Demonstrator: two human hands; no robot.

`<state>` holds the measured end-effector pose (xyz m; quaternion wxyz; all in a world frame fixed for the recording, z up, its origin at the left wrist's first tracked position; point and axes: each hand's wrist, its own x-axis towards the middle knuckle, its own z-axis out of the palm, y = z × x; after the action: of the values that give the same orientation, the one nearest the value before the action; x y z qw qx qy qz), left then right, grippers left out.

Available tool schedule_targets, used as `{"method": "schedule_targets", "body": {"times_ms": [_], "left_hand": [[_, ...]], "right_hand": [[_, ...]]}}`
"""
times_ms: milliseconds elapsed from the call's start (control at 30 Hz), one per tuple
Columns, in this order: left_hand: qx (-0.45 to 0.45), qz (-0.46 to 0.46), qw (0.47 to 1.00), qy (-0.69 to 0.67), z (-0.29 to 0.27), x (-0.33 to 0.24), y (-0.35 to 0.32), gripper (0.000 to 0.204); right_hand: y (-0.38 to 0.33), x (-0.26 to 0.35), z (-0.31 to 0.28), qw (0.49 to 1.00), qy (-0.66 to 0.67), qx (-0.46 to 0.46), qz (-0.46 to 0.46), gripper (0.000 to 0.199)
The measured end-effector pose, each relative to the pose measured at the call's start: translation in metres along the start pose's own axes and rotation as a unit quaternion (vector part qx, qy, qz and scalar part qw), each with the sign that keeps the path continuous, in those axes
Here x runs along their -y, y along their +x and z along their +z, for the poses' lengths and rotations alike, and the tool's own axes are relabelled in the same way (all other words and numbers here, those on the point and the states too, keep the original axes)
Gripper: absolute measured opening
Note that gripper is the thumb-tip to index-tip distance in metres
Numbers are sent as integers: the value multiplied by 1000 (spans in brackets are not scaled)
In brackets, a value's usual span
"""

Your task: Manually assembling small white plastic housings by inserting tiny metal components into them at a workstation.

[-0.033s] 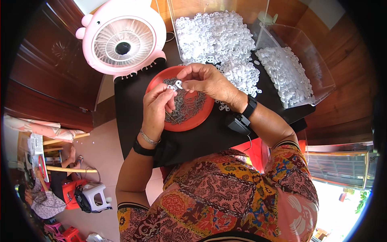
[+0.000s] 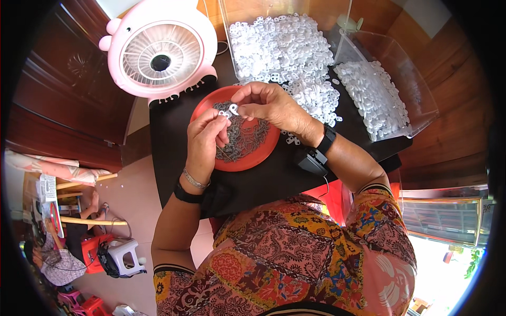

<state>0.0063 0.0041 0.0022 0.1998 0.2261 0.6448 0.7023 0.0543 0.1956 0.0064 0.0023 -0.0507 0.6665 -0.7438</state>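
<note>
carefully: your left hand (image 2: 206, 138) and right hand (image 2: 266, 102) both pinch one small white piece (image 2: 232, 110) above the red plate (image 2: 211, 105). if a finger slips, it may drop into the grey parts (image 2: 245, 138) and get lost.

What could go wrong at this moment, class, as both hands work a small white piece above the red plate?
1. The small white piece is pinched only by fingertips of the left hand and right hand; a slip could drop it among the grey parts on the red plate.
2. The loose white pile lies close to the right wrist; a sweep might scatter it off the black table.
</note>
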Motion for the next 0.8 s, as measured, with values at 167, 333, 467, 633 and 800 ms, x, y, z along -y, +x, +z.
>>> {"method": "schedule_targets", "body": {"times_ms": [167, 333, 467, 633, 800], "left_hand": [[-5, -19, 1000, -6, -1, 1, -1, 22], [0, -34, 999, 9, 1, 4, 1, 21], [11, -23, 1000, 18, 1, 6, 1, 21], [5, -30, 999, 29, 1, 6, 2, 21], [0, -39, 999, 31, 1, 5, 2, 22]], "right_hand": [[-1, -2, 2, 1000, 13, -14, -8, 21], [-1, -2, 1, 1000, 3, -22, -16, 21], [-1, -2, 3, 1000, -21, -14, -15, 20], [0, -4, 1, 999, -20, -20, -19, 19], [-1, -3, 3, 999, -28, -19, -21, 18]]}}
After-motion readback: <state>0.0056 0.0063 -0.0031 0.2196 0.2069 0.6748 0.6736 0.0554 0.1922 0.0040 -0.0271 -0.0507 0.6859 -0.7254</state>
